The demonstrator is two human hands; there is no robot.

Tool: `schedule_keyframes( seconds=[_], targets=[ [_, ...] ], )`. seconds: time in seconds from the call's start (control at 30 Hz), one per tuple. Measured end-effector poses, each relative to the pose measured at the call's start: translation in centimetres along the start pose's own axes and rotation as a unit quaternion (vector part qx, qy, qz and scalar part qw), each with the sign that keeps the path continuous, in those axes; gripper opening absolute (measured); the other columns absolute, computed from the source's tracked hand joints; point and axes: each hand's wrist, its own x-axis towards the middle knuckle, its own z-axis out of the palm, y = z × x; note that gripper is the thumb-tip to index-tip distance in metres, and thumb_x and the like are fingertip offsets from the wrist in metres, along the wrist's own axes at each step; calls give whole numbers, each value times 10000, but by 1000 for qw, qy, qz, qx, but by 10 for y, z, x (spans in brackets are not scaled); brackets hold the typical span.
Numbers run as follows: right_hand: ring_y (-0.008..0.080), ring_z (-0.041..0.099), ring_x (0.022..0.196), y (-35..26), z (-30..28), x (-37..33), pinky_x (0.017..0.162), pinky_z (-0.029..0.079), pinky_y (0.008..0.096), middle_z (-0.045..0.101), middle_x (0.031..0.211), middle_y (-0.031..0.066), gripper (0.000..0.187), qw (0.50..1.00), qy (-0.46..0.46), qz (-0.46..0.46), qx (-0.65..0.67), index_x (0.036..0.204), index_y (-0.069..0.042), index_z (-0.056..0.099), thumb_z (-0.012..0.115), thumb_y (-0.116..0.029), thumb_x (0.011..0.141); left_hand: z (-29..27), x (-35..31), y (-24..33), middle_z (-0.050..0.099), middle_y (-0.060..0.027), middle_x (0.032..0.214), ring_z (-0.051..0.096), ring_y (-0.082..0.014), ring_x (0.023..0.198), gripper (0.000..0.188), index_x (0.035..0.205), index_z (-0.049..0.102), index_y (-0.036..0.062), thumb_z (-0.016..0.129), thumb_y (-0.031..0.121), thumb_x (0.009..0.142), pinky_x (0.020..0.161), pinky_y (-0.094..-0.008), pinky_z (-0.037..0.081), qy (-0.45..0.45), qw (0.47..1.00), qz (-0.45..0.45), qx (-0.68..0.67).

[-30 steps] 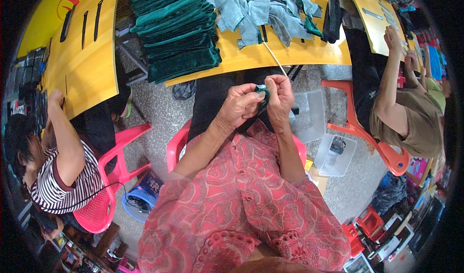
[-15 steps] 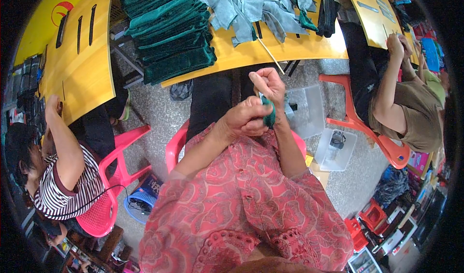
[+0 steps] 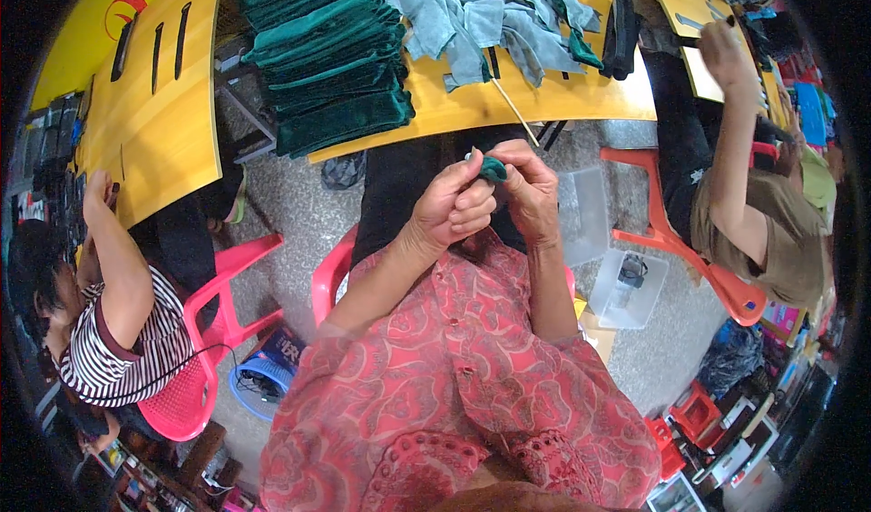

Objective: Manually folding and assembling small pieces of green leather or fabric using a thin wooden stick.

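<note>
Both hands are raised above my lap, close together, just short of the yellow table's near edge. Between them is a small bunched piece of dark green velvet cloth (image 3: pixel 493 169). My left hand (image 3: pixel 454 205) is closed on its left side, fingers curled. My right hand (image 3: pixel 533 195) pinches the cloth's right side between thumb and fingers. Part of the cloth is hidden inside the fingers. On the yellow table (image 3: pixel 435 104) lies a tall stack of folded green velvet pieces (image 3: pixel 327 68), with loose grey-blue cloth pieces (image 3: pixel 490 27) beside it. A thin wooden stick (image 3: pixel 514 113) sticks out over the table edge.
A co-worker in a striped top (image 3: pixel 127 331) sits at a table on the left, another in a brown top (image 3: pixel 762 222) on the right. Clear plastic bins (image 3: pixel 628 290) stand on the floor at right; a blue basket (image 3: pixel 259 387) stands at left. Pink and orange chairs stand around.
My hands have turned and moved up slightly; the right now pinches the green cloth from the right instead of crossing behind the left. The right co-worker's hand has lifted.
</note>
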Motion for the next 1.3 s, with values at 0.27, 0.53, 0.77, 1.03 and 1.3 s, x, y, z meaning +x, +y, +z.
schedule_keyframes(
  seconds=[0.27,0.53,0.77,1.03,1.3],
  targets=[
    [154,554,956,-13,20,4,874,426,277,593,1015,65,102,997,65,32,19,961,3,635,615,-49,875,3,0,1,436,23,531,360,-76,369,371,915,541,57,334,345,1024,325,-207,322,13,1000,15,-9],
    [150,555,941,4,-2,-1,864,427,273,595,991,66,104,998,18,-17,-55,939,0,636,638,-56,851,12,-2,-3,420,24,530,362,-68,362,396,940,522,29,289,335,1033,315,-202,333,49,997,25,62],
    [151,549,940,-10,13,0,844,431,274,593,990,66,120,997,73,27,16,940,-6,639,658,-39,826,9,0,-2,460,24,552,382,-68,380,281,908,538,74,390,286,1018,340,-197,335,72,993,48,85],
    [147,555,936,-4,3,0,839,427,266,599,985,64,79,996,41,14,-82,908,10,646,636,-43,850,15,0,-6,454,32,535,390,-64,377,283,916,563,76,409,293,1011,329,-191,324,158,974,55,153],
    [129,547,921,-2,4,2,841,421,255,590,965,48,63,998,47,39,-27,911,6,621,605,-47,881,16,1,-5,447,27,525,372,-64,364,286,869,563,76,423,283,1008,325,-188,312,166,971,62,162]
  ],
)
